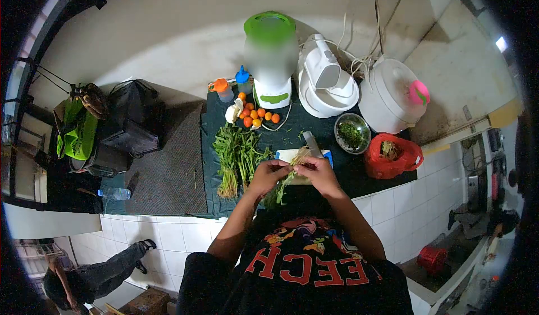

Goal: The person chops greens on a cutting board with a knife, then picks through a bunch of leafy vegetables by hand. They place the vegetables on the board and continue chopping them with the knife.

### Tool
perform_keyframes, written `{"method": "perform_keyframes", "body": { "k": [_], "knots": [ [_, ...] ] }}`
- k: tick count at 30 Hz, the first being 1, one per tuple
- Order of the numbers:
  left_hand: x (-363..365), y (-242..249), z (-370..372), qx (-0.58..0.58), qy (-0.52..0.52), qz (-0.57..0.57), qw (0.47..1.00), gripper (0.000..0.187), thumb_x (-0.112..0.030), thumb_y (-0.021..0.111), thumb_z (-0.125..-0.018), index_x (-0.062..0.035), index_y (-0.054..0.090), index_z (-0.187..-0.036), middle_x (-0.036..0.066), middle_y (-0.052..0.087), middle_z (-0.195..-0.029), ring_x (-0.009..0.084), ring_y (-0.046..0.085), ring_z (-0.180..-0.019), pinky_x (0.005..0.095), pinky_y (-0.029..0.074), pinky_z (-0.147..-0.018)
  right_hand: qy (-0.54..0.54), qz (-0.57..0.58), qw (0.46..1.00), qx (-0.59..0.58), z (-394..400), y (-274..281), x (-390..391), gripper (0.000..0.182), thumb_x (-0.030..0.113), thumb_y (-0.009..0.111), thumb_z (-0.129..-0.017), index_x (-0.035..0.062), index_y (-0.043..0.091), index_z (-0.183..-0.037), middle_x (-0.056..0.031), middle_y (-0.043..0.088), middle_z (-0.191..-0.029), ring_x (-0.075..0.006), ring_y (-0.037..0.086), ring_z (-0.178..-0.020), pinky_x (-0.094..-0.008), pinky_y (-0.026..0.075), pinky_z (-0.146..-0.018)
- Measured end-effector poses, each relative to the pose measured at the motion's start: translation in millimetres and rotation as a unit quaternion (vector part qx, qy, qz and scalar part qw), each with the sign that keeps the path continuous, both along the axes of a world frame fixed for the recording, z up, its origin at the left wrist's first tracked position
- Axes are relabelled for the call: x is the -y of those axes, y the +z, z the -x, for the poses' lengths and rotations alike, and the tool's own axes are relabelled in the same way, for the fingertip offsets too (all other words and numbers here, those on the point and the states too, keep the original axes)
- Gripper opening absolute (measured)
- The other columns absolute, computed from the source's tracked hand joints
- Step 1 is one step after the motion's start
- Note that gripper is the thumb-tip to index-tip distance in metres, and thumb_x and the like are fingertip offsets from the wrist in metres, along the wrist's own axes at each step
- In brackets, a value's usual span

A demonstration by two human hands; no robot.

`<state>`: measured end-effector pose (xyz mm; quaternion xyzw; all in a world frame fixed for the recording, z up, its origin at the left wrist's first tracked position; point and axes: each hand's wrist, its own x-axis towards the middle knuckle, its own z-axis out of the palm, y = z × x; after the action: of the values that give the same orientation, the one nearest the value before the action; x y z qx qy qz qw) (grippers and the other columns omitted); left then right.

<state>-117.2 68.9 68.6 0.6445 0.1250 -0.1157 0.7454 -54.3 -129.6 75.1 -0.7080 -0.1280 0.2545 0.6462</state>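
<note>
My left hand [268, 178] and my right hand [319, 176] meet over a small cutting board [285, 154], both closed on a small bunch of leafy greens [285, 188]. Its leaves hang down toward my shirt, and pale root ends stick up past my fingers. A knife [311, 142] with a broad blade lies at the board's far right, its handle hidden behind my right hand. Just left of my left hand rests a larger pile of rooted greens [236, 157].
Behind the greens lie several small orange tomatoes [254, 114] and a green-lidded blender [273, 93]. To the right are a stand mixer [324, 68], a metal bowl of chopped greens [352, 133], a rice cooker [391, 93] and a red plastic bag [387, 163]. Another person [84, 278] is at lower left.
</note>
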Motion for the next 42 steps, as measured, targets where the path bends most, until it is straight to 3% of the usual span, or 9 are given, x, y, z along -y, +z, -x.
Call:
{"method": "perform_keyframes", "body": {
  "k": [11,20,25,30,32,33,37,39,42],
  "knots": [
    [-8.1,-5.2,-0.9,0.027,-0.009,-0.047,0.998,0.023,-0.019,0.072,-0.094,0.0016,0.075,-0.104,0.005,0.074,-0.098,0.0123,0.065,-0.089,0.0287,0.052,-0.084,-0.014,0.007,0.999,-0.046,-7.3,2.6,-3.9,0.025,0.016,0.074,-0.091,-0.0003,0.070,-0.109,-0.0023,0.071,-0.093,-0.0091,0.066,-0.079,-0.0251,0.053,-0.072],
    [-14.9,18.9,-1.8,0.064,-0.112,-0.199,0.972,0.028,-0.023,0.065,-0.097,0.0001,0.073,-0.111,0.012,0.075,-0.099,0.0150,0.067,-0.087,0.0337,0.053,-0.084,0.003,-0.021,0.999,-0.045,-5.3,-2.1,-4.9,0.021,0.013,0.070,-0.094,0.0003,0.068,-0.111,-0.0024,0.070,-0.098,-0.0092,0.064,-0.083,-0.0245,0.052,-0.074],
    [-15.0,18.1,0.7,0.081,-0.128,-0.211,0.966,0.034,-0.028,0.063,-0.098,0.0017,0.071,-0.115,0.018,0.074,-0.106,0.0221,0.069,-0.096,0.0378,0.052,-0.089,0.055,-0.036,0.997,-0.029,-4.3,6.4,-7.7,0.018,0.012,0.067,-0.096,0.0020,0.068,-0.111,-0.0019,0.070,-0.101,-0.0089,0.063,-0.087,-0.0242,0.050,-0.077],
    [2.7,35.4,3.4,0.063,-0.122,-0.165,0.977,0.050,-0.030,0.063,-0.099,0.0064,0.058,-0.131,0.023,0.069,-0.116,0.0318,0.068,-0.106,0.0393,0.050,-0.093,-0.017,-0.072,0.997,-0.021,-7.2,-11.0,-10.3,0.019,0.013,0.066,-0.097,0.0018,0.065,-0.113,-0.0034,0.070,-0.104,-0.0107,0.064,-0.092,-0.0260,0.050,-0.082],
    [10.2,21.3,2.7,0.174,-0.105,-0.269,0.942,0.047,-0.026,0.061,-0.100,0.0037,0.055,-0.136,0.025,0.069,-0.115,0.0340,0.068,-0.105,0.0393,0.051,-0.093,-0.033,-0.093,0.993,-0.063,-6.6,-13.8,-8.1,0.020,0.012,0.066,-0.097,0.0016,0.064,-0.114,-0.0036,0.070,-0.105,-0.0112,0.064,-0.093,-0.0267,0.051,-0.083],
    [12.6,15.3,1.3,0.153,-0.100,-0.285,0.941,0.043,-0.020,0.058,-0.101,0.0016,0.054,-0.137,0.024,0.069,-0.106,0.0341,0.068,-0.093,0.0403,0.052,-0.086,-0.051,-0.115,0.986,-0.107,-7.1,-14.7,-6.7,0.020,0.011,0.066,-0.097,0.0014,0.064,-0.114,-0.0038,0.071,-0.105,-0.0117,0.065,-0.095,-0.0274,0.051,-0.085],
    [14.2,-6.8,1.3,0.177,-0.103,-0.253,0.946,0.036,-0.017,0.056,-0.102,0.0007,0.058,-0.133,0.020,0.068,-0.093,0.0312,0.066,-0.080,0.0407,0.051,-0.077,-0.037,-0.101,0.991,-0.083,-14.7,-2.4,2.7,0.029,0.009,0.069,-0.095,0.0014,0.063,-0.122,-0.0042,0.071,-0.109,-0.0134,0.065,-0.097,-0.0294,0.053,-0.087],
    [13.3,-11.9,-0.8,0.220,-0.097,-0.222,0.945,0.028,-0.012,0.054,-0.101,0.0022,0.061,-0.124,0.017,0.064,-0.083,0.0283,0.060,-0.072,0.0398,0.048,-0.072,0.078,-0.015,0.996,0.032,-22.2,27.0,7.7,0.037,0.008,0.072,-0.091,0.0024,0.064,-0.126,-0.0056,0.072,-0.109,-0.0148,0.067,-0.098,-0.0315,0.054,-0.088],
    [6.8,-9.5,-4.2,0.174,-0.160,-0.199,0.951,0.022,-0.009,0.054,-0.099,0.0023,0.064,-0.115,0.017,0.062,-0.080,0.0268,0.059,-0.072,0.0383,0.047,-0.072,0.175,0.047,0.976,0.123,-37.4,13.2,18.7,0.036,0.010,0.074,-0.089,0.0037,0.068,-0.124,-0.0085,0.073,-0.109,-0.0156,0.068,-0.098,-0.0325,0.054,-0.088]
  ]
}}
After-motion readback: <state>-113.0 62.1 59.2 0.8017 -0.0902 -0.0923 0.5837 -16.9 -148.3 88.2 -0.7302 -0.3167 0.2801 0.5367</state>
